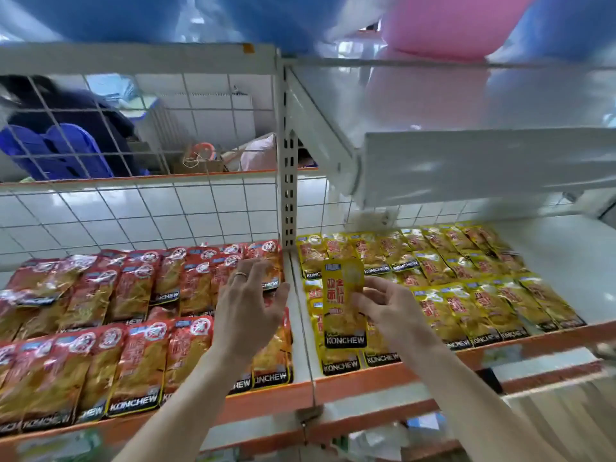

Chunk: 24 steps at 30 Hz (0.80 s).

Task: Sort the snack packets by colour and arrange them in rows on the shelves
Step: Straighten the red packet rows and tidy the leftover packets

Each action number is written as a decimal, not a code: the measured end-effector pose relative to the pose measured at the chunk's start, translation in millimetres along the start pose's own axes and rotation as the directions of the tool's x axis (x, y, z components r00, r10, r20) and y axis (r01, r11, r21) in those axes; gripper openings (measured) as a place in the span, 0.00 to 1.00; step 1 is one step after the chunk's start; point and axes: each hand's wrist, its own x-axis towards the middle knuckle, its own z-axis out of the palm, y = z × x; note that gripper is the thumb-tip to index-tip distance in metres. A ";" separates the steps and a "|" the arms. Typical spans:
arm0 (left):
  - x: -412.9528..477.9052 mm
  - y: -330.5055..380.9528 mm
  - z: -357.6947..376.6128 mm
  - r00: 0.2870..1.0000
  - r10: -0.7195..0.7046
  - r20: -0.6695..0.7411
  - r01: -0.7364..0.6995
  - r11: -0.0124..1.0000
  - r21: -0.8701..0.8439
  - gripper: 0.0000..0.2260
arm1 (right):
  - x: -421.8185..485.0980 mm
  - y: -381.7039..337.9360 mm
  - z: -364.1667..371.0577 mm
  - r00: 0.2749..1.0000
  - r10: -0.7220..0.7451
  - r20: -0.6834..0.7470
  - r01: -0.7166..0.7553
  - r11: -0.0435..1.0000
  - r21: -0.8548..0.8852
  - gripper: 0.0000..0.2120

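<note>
- Our two bare forearms reach up from the bottom edge, one to each bay of the shelving.
- Our left hand is spread wide, its fingers straight and apart, with a ring on one of them. It hovers over the right end of the red snack packets; we cannot tell whether it touches them.
- Our right hand pinches a single yellow snack packet by its right edge, between thumb and fingertips. The packet stands upright, printed face towards us, with "KONCHEW" along its lower end.
- That held packet hangs over the left end of the yellow packet rows, just beside the white divider between the bays.
- The red packets lie flat and overlapping in about three rows on the left shelf, which has an orange front lip.
- The yellow packets lie in about three rows on the right shelf, whose far right part is bare white.
- A white wire grid backs both bays, and a slotted upright post stands between them.
- A white upper shelf hangs over the yellow rows.
- Behind the grid on the left we see a blue plastic item, too blurred to name.
</note>
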 end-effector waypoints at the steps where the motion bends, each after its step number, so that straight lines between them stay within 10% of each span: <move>1: -6.4 10.9 5.4 1.000 0.018 -0.006 -0.018 1.000 0.001 0.18 | -1.4 1.9 -11.6 1.000 0.004 -0.002 -0.004 1.000 0.008 0.12; 24: -63.8 161.8 132.1 0.982 0.141 0.126 -0.162 0.972 0.172 0.26 | -7.5 36.7 -212.0 0.998 0.035 -0.048 -0.034 0.999 0.010 0.12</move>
